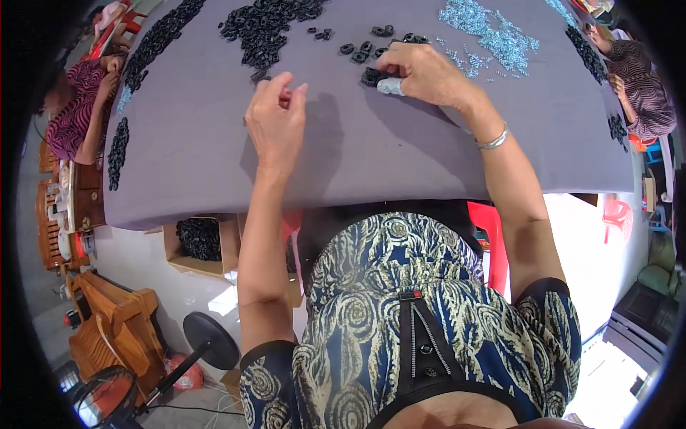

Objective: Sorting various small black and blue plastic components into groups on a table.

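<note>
Small black plastic parts: a loose cluster on the grey-covered table, under the right hand, whose fingers curl down onto them, one fingertip taped. Left hand: fingers pinched narrow near a single piece, contents too small to tell. Beyond: larger black heap and pale blue screws. Handling judgement: picking one piece at a time, clear of the cluster, would avoid scattering.

One desk carries black plastic pieces and small silvery screws, both too many to count. Two hands work there. One cardboard box sits under the near edge. Two other people sit alongside.
</note>
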Demonstrator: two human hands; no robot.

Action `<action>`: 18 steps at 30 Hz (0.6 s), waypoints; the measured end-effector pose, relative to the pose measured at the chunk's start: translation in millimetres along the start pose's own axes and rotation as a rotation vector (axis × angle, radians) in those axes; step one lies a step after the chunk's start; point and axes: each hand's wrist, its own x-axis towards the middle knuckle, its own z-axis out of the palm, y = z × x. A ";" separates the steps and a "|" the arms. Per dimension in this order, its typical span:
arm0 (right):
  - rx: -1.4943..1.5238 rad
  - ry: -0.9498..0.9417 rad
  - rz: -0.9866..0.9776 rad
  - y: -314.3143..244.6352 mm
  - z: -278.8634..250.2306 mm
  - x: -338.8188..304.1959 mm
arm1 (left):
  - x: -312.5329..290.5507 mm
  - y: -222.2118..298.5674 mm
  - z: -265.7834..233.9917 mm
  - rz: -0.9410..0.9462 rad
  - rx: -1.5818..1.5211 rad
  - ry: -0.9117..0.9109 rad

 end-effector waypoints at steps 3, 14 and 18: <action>-0.198 0.087 -0.107 -1.5 8.3 -0.3 | -5.6 17.3 9.5 -0.186 -0.397 -0.074; 0.004 0.062 -0.061 -8.5 8.2 1.2 | -18.0 23.6 18.8 -0.483 -0.844 -0.157; 0.368 0.001 0.144 -12.7 3.8 1.2 | -19.8 32.5 19.6 -0.553 -0.908 -0.169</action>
